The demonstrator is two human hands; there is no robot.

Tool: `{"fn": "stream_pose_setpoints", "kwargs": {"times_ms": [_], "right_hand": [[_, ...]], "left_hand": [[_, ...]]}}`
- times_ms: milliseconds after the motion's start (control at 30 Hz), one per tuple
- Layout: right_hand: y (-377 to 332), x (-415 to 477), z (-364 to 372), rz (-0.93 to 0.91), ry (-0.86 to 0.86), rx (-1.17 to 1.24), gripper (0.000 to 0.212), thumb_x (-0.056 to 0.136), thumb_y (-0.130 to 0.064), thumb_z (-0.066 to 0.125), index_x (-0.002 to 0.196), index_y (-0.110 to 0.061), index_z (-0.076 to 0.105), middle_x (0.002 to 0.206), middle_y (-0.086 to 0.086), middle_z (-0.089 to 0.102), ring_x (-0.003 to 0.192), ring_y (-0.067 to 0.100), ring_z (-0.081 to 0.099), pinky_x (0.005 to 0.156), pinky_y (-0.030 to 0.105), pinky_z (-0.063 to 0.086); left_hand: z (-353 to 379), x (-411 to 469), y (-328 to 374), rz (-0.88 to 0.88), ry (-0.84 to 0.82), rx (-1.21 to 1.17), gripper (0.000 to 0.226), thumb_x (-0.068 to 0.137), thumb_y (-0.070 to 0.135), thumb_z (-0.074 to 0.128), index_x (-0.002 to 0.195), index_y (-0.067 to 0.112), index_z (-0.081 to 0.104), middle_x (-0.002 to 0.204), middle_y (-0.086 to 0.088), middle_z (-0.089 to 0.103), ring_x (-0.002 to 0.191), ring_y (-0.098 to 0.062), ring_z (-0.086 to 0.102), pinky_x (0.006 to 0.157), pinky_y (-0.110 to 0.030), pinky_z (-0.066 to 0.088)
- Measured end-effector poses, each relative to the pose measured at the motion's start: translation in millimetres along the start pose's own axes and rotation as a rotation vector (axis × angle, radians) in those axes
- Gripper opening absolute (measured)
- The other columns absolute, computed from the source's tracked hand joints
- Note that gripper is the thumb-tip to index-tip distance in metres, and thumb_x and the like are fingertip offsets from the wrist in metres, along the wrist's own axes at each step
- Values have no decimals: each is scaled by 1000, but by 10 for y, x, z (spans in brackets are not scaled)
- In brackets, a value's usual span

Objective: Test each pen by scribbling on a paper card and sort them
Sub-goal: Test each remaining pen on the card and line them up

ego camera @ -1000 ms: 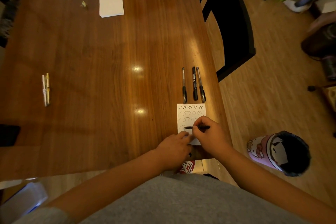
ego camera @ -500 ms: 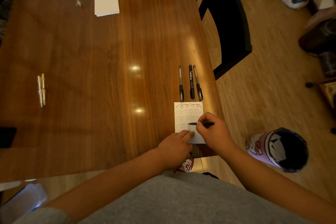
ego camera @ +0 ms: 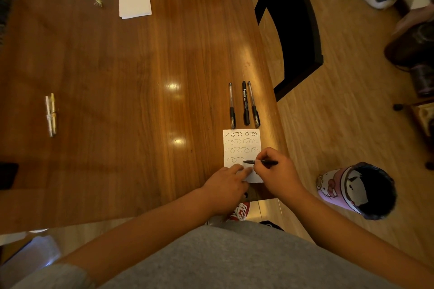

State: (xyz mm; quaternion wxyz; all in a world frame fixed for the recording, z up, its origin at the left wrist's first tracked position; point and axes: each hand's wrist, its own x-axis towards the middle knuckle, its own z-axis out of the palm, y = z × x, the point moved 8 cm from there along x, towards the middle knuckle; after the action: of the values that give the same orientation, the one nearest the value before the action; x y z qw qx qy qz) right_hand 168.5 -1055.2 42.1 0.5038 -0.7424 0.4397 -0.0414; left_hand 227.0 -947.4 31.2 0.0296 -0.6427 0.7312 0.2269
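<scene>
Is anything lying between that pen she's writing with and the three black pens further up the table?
Only the paper card itself. The pen in the right hand sits over it, and the three pens lie just past its far edge on bare table.

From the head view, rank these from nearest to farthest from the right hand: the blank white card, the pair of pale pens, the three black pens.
1. Three black pens: just beyond the right hand, past the scribbled card.
2. Pair of pale pens: far across on the table's left.
3. Blank white card: far end, up left.
</scene>
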Motion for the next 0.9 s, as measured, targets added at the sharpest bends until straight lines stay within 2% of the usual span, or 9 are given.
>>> {"fn": "stream_pose_setpoints", "kwargs": {"times_ms": [133,433,600,767,900], "right_hand": [[-27,23,47,-3,-16,-3,10,90,-17,66,88,-27,62,85,-12,65,83,6,64,65,13,46],[-39,70,16,-20,7,11,10,89,-16,66,88,-25,63,84,-11,66,82,5,64,66,15,48],[-21,90,-67,-7,31,38,12,88,-13,66,87,-25,64,84,-11,66,82,5,64,67,16,48],[0,77,-171,-17,56,19,23,88,-13,66,80,-34,60,83,-15,65,81,-3,62,64,11,46],[44,45,-218,-10,64,-14,21,88,-15,66,80,-34,60,81,-15,64,79,-3,61,62,11,44]], "left_hand": [[3,29,-2,-4,22,-21,36,98,34,47,124,13,61,155,-12,29,141,-28,23,110,-43,32],[-39,59,-5,-14,3,-34,35,99,34,47,122,13,61,155,-10,27,137,-29,28,96,-41,42],[-28,93,31,-10,-6,-10,36,99,35,46,124,13,60,157,-11,24,138,-31,28,98,-44,41],[0,132,37,-13,0,-45,39,99,35,47,125,9,60,157,-14,24,141,-31,24,108,-44,33],[-13,142,36,-29,8,-66,38,98,34,48,123,9,60,156,-14,26,139,-31,28,100,-44,41]]}}
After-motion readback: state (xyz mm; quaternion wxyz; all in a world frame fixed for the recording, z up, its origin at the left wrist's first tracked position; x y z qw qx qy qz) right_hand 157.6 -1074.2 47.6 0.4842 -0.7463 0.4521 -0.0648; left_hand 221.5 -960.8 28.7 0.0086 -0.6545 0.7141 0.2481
